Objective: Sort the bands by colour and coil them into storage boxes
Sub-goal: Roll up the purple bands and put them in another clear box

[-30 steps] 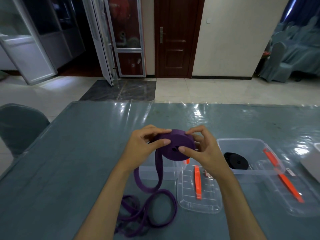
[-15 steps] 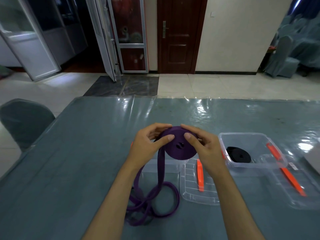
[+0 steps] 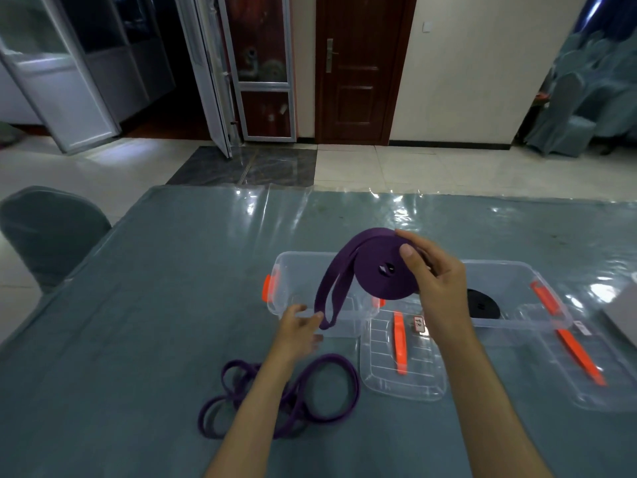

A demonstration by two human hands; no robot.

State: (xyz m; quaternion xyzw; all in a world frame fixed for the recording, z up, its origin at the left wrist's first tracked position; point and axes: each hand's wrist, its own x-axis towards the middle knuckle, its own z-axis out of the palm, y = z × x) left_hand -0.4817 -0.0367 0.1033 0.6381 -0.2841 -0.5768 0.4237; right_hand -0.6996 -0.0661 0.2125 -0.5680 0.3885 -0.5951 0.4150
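Nearest you, loose purple elastic bands [image 3: 275, 401] lie tangled on the table. Your left hand [image 3: 298, 327], fingers relaxed, touches the hanging loop [image 3: 329, 298]; your right hand [image 3: 431, 281] grips the purple coiled roll [image 3: 379, 267] above the empty clear plastic box [image 3: 286, 298]. Ease that grip and it could unwind.

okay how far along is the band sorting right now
Done: a coiled black band lies in the right box. In hand: the right hand grips the purple coil above the empty left box; the left hand touches its hanging loop. Left: loose purple bands on the table, both lids off.
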